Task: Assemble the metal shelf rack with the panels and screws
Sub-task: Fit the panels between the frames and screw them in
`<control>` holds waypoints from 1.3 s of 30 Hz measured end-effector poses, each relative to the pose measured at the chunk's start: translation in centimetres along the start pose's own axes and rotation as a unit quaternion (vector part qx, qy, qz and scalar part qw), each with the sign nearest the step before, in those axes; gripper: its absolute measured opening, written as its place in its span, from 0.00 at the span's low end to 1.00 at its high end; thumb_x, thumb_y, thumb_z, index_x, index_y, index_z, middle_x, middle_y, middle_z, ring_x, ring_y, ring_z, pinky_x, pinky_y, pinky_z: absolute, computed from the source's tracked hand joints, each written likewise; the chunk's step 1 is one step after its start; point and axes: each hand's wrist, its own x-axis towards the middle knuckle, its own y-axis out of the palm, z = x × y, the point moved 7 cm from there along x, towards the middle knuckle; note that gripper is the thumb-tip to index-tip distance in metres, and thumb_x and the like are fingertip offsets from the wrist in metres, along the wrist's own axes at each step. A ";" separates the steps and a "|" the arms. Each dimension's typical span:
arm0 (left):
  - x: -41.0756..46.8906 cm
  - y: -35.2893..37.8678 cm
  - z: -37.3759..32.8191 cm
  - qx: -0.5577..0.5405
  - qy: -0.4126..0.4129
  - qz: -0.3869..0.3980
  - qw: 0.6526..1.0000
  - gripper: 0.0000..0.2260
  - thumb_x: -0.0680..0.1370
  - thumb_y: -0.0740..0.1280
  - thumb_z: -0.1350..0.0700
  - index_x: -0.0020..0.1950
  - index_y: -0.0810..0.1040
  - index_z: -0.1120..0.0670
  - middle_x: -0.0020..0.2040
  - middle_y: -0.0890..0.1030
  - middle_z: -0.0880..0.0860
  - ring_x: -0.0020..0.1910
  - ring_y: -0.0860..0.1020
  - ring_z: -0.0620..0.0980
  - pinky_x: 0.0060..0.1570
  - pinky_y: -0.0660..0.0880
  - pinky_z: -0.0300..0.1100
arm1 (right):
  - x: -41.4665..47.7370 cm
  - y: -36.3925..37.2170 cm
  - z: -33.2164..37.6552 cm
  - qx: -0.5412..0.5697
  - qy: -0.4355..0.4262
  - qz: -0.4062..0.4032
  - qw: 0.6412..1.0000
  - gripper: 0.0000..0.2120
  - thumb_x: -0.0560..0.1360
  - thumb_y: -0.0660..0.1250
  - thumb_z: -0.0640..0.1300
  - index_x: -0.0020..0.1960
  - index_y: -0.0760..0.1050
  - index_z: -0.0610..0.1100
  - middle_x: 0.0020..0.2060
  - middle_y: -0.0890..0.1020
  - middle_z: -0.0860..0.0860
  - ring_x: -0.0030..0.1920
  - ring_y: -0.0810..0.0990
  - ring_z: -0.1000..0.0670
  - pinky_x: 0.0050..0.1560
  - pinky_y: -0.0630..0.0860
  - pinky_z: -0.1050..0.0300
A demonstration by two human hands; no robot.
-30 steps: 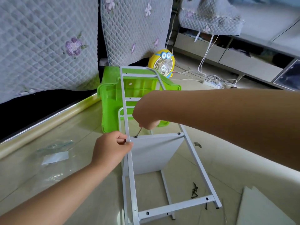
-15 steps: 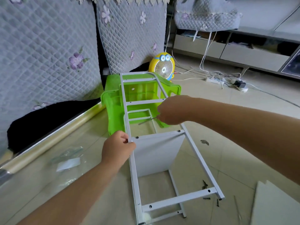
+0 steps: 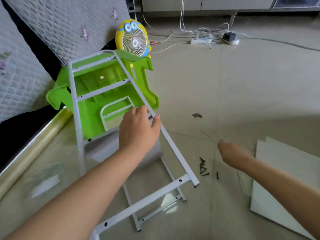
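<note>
Head view: the right-hand rail of the white metal frame [image 3: 176,153] is clasped by the left hand [image 3: 138,130], with the thumb laid over the tube and the fingers curled on its far side. A thin tool [image 3: 208,136], blurred, is pinched in the fingertips of the right hand [image 3: 232,153], which is held over the floor at three o'clock of the frame, well apart from it. A small heap of dark screws [image 3: 203,168] is seen on the tiles between the frame's foot and that hand.

The frame is tilted, its top propped on a green plastic stool [image 3: 97,108] at twelve o'clock. One white panel [image 3: 102,149], blurred, is set between the side frames, and a dark screw head is seen at its left corner. Empty screw holes are shown in the lower crossbar [image 3: 155,194]. Loose panels [image 3: 285,179] are stacked at four o'clock.

The task is judged to be early: one shelf is fitted, and the remaining panels and screws are yet to be mounted.
</note>
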 end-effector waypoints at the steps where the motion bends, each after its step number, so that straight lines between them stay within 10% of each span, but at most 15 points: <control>1: 0.6 0.7 -0.2 0.006 -0.020 0.013 1.000 0.28 0.72 0.52 0.43 0.57 0.75 0.63 0.56 0.78 0.62 0.58 0.73 0.60 0.57 0.68 0.49 | -0.2 2.2 -1.0 0.002 0.017 0.006 1.000 0.12 0.81 0.47 0.41 0.59 0.65 0.40 0.45 0.79 0.44 0.46 0.79 0.43 0.41 0.70 0.55; 8: 2.7 3.0 1.9 0.015 -0.175 0.066 0.982 0.16 0.75 0.63 0.48 0.56 0.72 0.56 0.56 0.77 0.57 0.56 0.74 0.59 0.58 0.67 0.48 | -2.2 12.1 -3.8 0.028 0.111 0.047 0.992 0.11 0.80 0.46 0.40 0.58 0.64 0.40 0.48 0.80 0.46 0.44 0.79 0.45 0.39 0.67 0.59; 24: 3.2 4.0 1.9 0.076 -0.226 0.112 0.965 0.11 0.76 0.57 0.52 0.50 0.72 0.57 0.52 0.77 0.59 0.52 0.73 0.59 0.58 0.62 0.49 | -2.0 14.5 -5.3 0.089 0.168 0.038 0.981 0.11 0.81 0.46 0.50 0.51 0.62 0.44 0.46 0.81 0.47 0.39 0.76 0.47 0.33 0.64 0.58; 31: 3.5 3.4 2.0 0.045 -0.257 0.133 0.956 0.10 0.73 0.61 0.50 0.48 0.74 0.55 0.46 0.75 0.56 0.53 0.75 0.59 0.57 0.67 0.48 | -0.5 8.3 -2.8 0.052 0.099 0.029 0.993 0.13 0.81 0.48 0.49 0.57 0.64 0.42 0.49 0.80 0.45 0.44 0.78 0.45 0.39 0.67 0.58; 35: 3.4 3.0 3.1 -0.020 -0.285 0.152 0.946 0.06 0.67 0.66 0.58 0.41 0.75 0.58 0.34 0.75 0.55 0.38 0.76 0.55 0.37 0.71 0.40 | 0.3 3.0 1.4 0.016 0.019 0.019 0.999 0.17 0.81 0.49 0.49 0.65 0.61 0.41 0.56 0.78 0.42 0.54 0.77 0.43 0.48 0.72 0.54; 39: 2.5 2.9 2.5 -0.015 -0.243 0.180 0.953 0.09 0.67 0.67 0.58 0.46 0.75 0.58 0.42 0.76 0.56 0.46 0.77 0.56 0.38 0.70 0.40 | 0.3 -2.8 4.8 -0.001 -0.045 -0.021 0.999 0.14 0.81 0.49 0.48 0.61 0.63 0.41 0.50 0.79 0.43 0.42 0.75 0.44 0.32 0.66 0.58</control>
